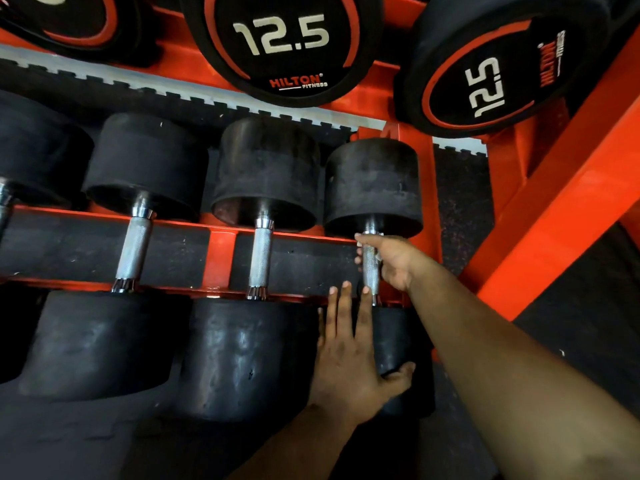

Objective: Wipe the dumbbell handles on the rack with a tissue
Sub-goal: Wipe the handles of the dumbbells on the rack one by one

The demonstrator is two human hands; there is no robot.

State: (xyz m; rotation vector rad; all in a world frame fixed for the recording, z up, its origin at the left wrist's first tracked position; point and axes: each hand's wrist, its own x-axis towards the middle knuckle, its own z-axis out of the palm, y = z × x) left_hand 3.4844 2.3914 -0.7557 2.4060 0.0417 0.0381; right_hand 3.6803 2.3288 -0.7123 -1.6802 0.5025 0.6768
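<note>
Orange rack (pixel 554 216), black dumbbells in row on lower tier. Right hand (pixel 391 261) curled round rightmost dumbbell's handle (pixel 371 271), far end, white tissue (pixel 375 252) scrap under fingers. Left hand (pixel 349 358) flat, fingers straight, pressing that dumbbell's near head (pixel 394 341).

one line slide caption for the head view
Right hand wraps the rightmost dumbbell handle with a tissue while the left hand steadies its near head.
</note>
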